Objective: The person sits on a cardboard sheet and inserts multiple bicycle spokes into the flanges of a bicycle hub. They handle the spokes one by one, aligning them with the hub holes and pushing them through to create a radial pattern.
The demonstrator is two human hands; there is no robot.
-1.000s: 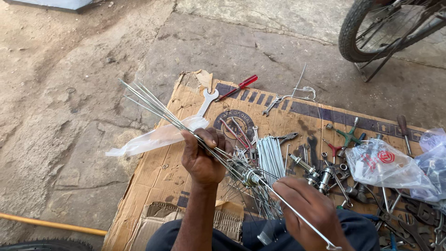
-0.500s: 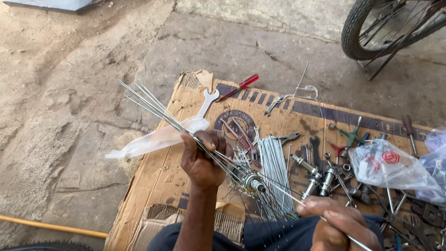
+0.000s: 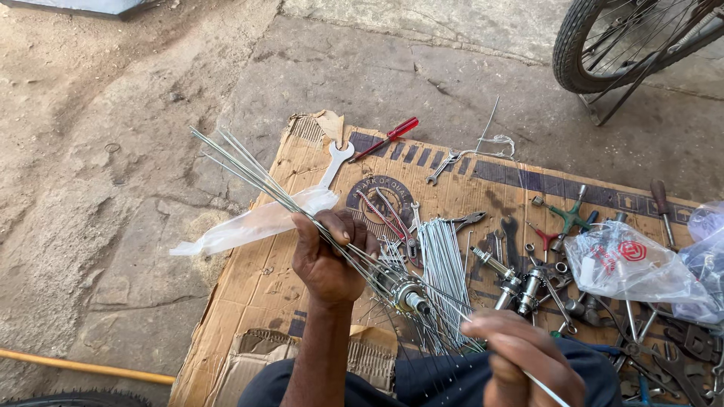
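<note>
My left hand (image 3: 326,256) grips a bundle of thin metal spokes (image 3: 249,172) that fan out up and to the left. A crumpled clear plastic bag (image 3: 249,224) is caught against the bundle beside that hand. The spokes run down into a metal wheel hub (image 3: 403,290) just right of my left hand. My right hand (image 3: 524,360), at the bottom edge, pinches a single spoke (image 3: 461,315) that reaches from the hub toward the lower right. A loose sheaf of spokes (image 3: 441,260) lies on the flattened cardboard (image 3: 264,279) behind the hub.
Tools lie across the cardboard: an open-ended spanner (image 3: 334,162), a red-handled screwdriver (image 3: 390,136), pliers, axles and small parts. A plastic bag (image 3: 626,264) sits at right. A bicycle wheel (image 3: 603,45) stands at top right. A yellow rod (image 3: 83,367) crosses the ground at lower left.
My right hand has drawn down and to the right, away from the hub, along one spoke. My left hand keeps its grip on the bundle in about the same place.
</note>
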